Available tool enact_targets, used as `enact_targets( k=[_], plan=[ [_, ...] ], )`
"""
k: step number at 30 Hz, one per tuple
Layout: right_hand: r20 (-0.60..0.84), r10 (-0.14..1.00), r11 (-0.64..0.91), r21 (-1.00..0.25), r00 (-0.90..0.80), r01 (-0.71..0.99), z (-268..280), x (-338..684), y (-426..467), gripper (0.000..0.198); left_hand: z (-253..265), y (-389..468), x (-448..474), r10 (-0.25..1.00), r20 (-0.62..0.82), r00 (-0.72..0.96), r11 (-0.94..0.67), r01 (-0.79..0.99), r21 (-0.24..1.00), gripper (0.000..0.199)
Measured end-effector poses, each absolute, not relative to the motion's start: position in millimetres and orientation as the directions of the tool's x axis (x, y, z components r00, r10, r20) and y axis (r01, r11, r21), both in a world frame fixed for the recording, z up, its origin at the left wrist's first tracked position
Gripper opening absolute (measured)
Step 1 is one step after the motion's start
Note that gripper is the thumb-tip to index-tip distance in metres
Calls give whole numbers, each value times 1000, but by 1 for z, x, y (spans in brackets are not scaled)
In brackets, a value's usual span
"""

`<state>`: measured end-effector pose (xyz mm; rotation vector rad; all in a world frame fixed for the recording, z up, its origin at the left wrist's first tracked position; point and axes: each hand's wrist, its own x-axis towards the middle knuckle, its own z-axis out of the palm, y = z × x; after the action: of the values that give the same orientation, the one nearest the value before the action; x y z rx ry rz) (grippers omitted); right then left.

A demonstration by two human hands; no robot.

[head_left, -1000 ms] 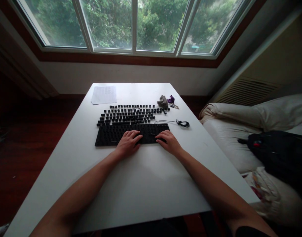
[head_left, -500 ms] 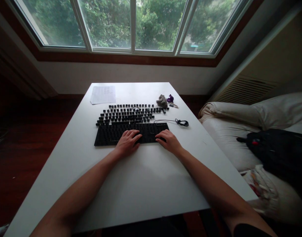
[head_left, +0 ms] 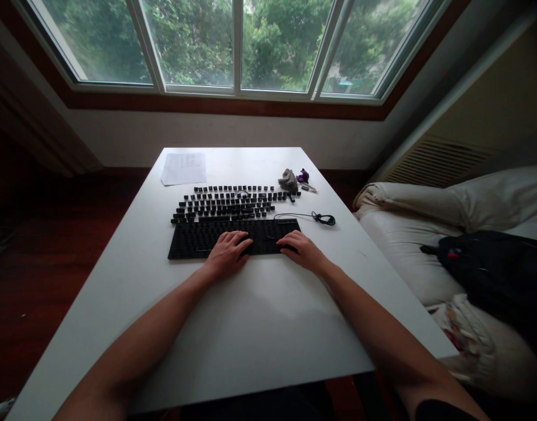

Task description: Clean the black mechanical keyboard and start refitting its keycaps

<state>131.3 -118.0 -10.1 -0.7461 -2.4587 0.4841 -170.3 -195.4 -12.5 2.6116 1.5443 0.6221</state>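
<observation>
A black keyboard base (head_left: 198,237) with its keycaps off lies across the middle of the white table (head_left: 251,327). Just behind it, rows of loose black keycaps (head_left: 227,203) are laid out. My left hand (head_left: 227,252) rests palm down on the base's middle, fingers bent on its front part. My right hand (head_left: 300,250) rests on the base's right end, fingertips on its surface. Whether a fingertip pins a keycap is too small to tell. The keyboard's black cable (head_left: 323,218) coils to the right of the base.
A sheet of paper (head_left: 183,168) lies at the table's far left. A grey cloth (head_left: 288,179), a purple item (head_left: 302,175) and small tools sit at the far right. A white cushion with a black bag (head_left: 492,275) is to the right. Windows lie beyond the table.
Both hands stay on the keyboard base. Only the view shifts slightly.
</observation>
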Motion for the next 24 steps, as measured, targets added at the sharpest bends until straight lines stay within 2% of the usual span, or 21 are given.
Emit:
enact_targets(
  k=[4, 7, 17, 24],
  plan=[
    [374, 647, 734, -540, -664, 411, -12, 132, -117, 17, -14, -195, -171, 852, 314, 419, -497, 835, 236, 46],
    [366, 651, 728, -547, -665, 412, -13, 133, -117, 16, -14, -195, -171, 851, 312, 423, -499, 835, 229, 46],
    [356, 634, 761, -447, -686, 471, -8, 129, -123, 15, -16, -195, -171, 846, 321, 426, -505, 834, 225, 45],
    [303, 636, 769, -327, -710, 549, 2, 122, -132, 15, -16, -195, -171, 846, 324, 423, -503, 834, 224, 45]
  ],
)
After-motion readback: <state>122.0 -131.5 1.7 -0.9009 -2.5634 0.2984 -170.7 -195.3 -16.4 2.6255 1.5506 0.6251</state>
